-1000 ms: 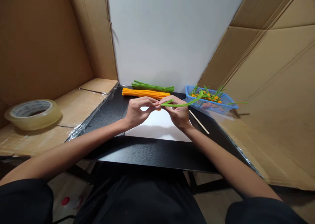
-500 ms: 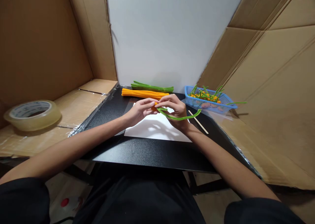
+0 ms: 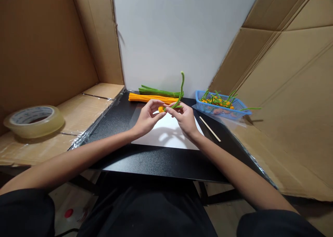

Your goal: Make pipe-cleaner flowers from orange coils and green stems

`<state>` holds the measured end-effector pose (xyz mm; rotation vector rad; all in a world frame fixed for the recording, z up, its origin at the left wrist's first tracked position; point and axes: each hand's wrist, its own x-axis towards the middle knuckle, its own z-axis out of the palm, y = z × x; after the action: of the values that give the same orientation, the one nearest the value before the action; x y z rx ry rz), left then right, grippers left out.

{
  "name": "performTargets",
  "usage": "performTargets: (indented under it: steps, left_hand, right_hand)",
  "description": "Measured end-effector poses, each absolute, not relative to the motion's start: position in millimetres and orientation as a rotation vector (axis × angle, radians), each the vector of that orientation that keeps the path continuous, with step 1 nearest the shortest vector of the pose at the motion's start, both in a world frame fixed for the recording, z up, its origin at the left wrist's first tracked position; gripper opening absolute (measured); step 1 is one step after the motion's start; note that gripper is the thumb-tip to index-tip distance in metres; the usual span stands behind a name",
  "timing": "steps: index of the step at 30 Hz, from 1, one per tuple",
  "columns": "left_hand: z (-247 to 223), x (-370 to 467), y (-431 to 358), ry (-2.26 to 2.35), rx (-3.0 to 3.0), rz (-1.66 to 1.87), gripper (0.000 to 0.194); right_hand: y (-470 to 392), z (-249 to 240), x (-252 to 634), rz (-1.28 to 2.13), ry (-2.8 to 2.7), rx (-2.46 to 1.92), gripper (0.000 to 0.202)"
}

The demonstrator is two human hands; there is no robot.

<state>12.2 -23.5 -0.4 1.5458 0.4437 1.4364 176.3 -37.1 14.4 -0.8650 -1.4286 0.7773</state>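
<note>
Above a white sheet of paper (image 3: pixel 166 136), both hands hold one small piece made of pipe cleaners. Its coiled orange ball (image 3: pixel 161 109) lies between the thumb and fingers of my left hand (image 3: pixel 148 118), which is closed on it. My right hand (image 3: pixel 183 119) pinches the green pipe cleaner (image 3: pixel 181 87) close to the ball. One long green end sticks upward, and a shorter green bit points right over the right hand. Behind the hands lie a bundle of orange pipe cleaners (image 3: pixel 148 98) and a bundle of green pipe cleaners (image 3: pixel 158 91).
A blue basket (image 3: pixel 221 111) at the back right holds several orange and green pieces. Left of it and nearer lies a thin wooden stick (image 3: pixel 209 128). A roll of clear tape (image 3: pixel 35 122) rests on cardboard at the left. Cardboard walls (image 3: pixel 291 91) flank the black table (image 3: pixel 156 160).
The piece has been turned: its long green end swung from pointing right to pointing up. The orange ball now shows more clearly, and both hands have shifted their finger positions around it.
</note>
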Motion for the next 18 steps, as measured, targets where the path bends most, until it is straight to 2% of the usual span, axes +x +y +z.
performTargets:
  steps: [6,12,18]
  left_hand:
    - [-1,8,-28,0.558,1.781,1.487,0.030]
    - [7,6,-36,0.786,2.040,1.484,0.010]
    - [8,7,-26,0.513,1.509,1.302,0.029]
  right_hand:
    - [-41,17,177,0.736,-1.491,-0.886,0.030]
    - [-52,30,182,0.165,-1.754,-0.845,0.019]
    - [-54,37,187,0.045,-1.818,-0.793,0.019]
